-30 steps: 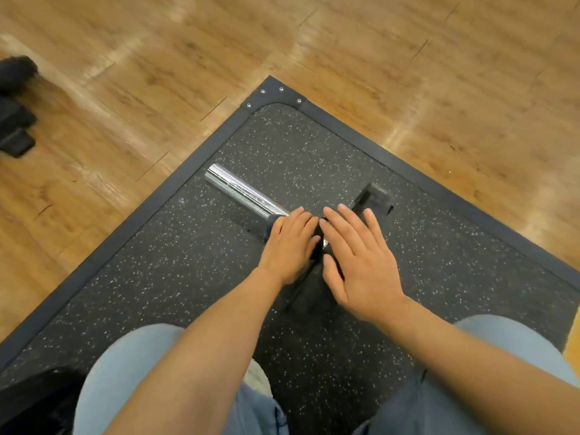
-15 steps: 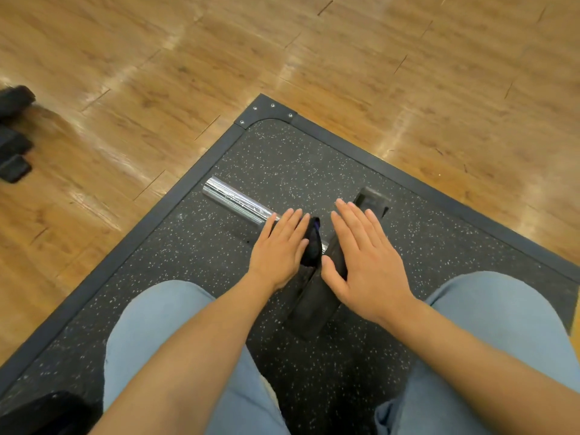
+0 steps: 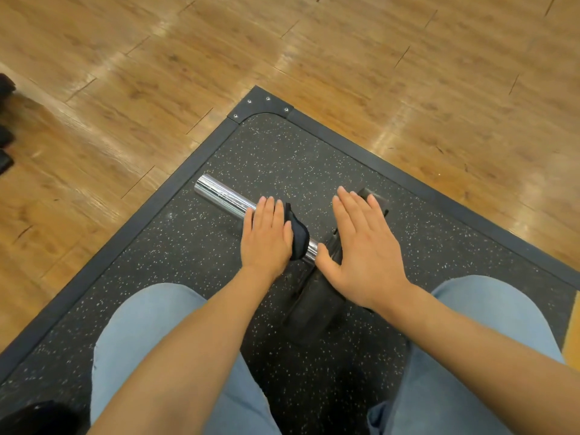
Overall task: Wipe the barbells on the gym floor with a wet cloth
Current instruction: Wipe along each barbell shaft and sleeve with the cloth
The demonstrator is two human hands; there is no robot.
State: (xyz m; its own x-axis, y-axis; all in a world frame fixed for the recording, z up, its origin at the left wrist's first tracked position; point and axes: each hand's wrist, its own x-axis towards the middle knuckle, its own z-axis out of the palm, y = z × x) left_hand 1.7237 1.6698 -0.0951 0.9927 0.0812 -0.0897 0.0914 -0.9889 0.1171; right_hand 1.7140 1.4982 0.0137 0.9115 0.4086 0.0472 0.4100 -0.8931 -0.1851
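Left hand [image 3: 266, 237] lies flat, fingers straight, pressing a dark cloth [image 3: 297, 237] onto the chrome barbell sleeve [image 3: 224, 197]. Right hand [image 3: 367, 249] is open, fingers extended, palm resting on the black weight plate [image 3: 317, 302] just beside the cloth. Hands are apart. Barbell lies on the speckled rubber mat [image 3: 282, 158] near its corner; wood floor [image 3: 157, 73] lies beyond. Jeans-clad knees [image 3: 150, 324] below.

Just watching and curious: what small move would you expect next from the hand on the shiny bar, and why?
Probably a slide of the left hand outward along the chrome bar. It presses the dark cloth near the black plate, which the right hand steadies, and the bar's outer end lies bare beyond the fingers.
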